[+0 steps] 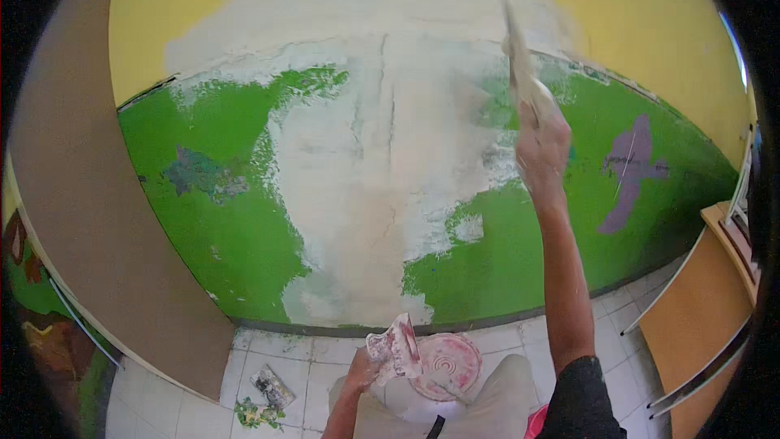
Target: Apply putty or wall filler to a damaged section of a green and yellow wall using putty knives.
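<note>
My right hand (543, 146) is raised at the wall with its fingers closed around a putty knife (515, 53), seen almost edge-on and coated in pale filler. The blade stands over the filler patch (341, 146); whether it touches cannot be told. Low in front of me, my left hand (363, 370) grips a broad scraper (404, 347) smeared white and dark red. Just right of that scraper, a round lid or tub (447, 364) with pinkish-white smears lies between my knees. Pale filler spreads over the green lower wall (219, 219) and the yellow upper wall (650, 16).
A brown panel (89, 179) stands along the left. On the tiled floor (305, 349) lie a smeared flat block (272, 386) and green-yellow scraps (258, 413). Wooden furniture with metal legs (691, 317) stands at the right. Something red (536, 421) shows beside my right knee.
</note>
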Action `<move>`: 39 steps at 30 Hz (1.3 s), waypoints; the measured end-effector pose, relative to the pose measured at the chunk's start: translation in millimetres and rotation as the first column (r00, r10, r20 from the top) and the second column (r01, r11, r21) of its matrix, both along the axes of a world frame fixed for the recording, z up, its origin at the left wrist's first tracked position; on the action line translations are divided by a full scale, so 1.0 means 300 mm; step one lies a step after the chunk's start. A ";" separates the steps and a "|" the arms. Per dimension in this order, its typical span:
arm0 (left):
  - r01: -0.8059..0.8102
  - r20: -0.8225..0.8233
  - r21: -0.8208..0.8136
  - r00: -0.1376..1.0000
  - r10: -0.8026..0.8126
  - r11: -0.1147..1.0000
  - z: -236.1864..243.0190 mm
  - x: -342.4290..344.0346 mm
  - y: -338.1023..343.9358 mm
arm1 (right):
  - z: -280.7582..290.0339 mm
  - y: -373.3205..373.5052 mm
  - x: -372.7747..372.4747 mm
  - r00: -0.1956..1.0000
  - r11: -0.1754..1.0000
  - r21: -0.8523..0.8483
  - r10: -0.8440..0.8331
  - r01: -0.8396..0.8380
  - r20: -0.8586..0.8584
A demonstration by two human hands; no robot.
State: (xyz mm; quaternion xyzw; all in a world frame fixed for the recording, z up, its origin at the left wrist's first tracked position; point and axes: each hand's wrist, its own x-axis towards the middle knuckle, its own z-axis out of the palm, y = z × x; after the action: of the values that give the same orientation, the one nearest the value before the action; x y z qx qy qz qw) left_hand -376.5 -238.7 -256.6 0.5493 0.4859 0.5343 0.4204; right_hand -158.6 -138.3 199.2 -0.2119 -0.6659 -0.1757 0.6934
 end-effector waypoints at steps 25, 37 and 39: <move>-0.032 0.282 0.021 0.959 0.025 0.999 0.077 -0.037 -0.087 | 0.175 0.378 0.165 0.880 0.881 -0.003 -0.473 0.474 0.049; -0.064 0.326 -0.012 0.943 0.065 0.998 -0.009 -0.067 -0.079 | -0.312 0.139 -0.636 0.790 0.879 0.276 -0.471 0.388 0.392; -0.017 0.404 -0.031 0.914 0.028 0.999 0.010 -0.061 -0.087 | -0.400 0.085 -0.573 0.757 0.915 0.238 -0.403 0.325 0.514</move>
State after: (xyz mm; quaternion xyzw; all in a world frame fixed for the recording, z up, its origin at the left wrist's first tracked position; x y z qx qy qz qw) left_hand -394.9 -264.8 -253.5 0.4155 0.4019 0.6346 0.5129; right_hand -330.5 -112.8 79.1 -0.2306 -0.7700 -0.4051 0.4357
